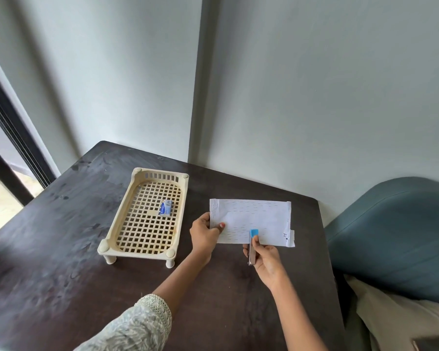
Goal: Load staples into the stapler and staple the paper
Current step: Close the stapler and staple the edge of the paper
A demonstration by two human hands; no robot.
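A white sheet of paper (254, 219) with many short staple marks is held above the dark table. My left hand (204, 235) pinches its left edge, thumb on top. My right hand (265, 259) grips a small stapler (252, 245) with a blue tip and metal body. The stapler's blue end sits over the paper's near edge, around the middle. A small blue and white staple box (166, 208) lies in the cream tray.
A cream plastic lattice tray (127, 239) on short legs stands at the left of the dark wooden table (61, 249). A teal upholstered chair (395, 234) is at the right. Grey walls meet in a corner behind the table.
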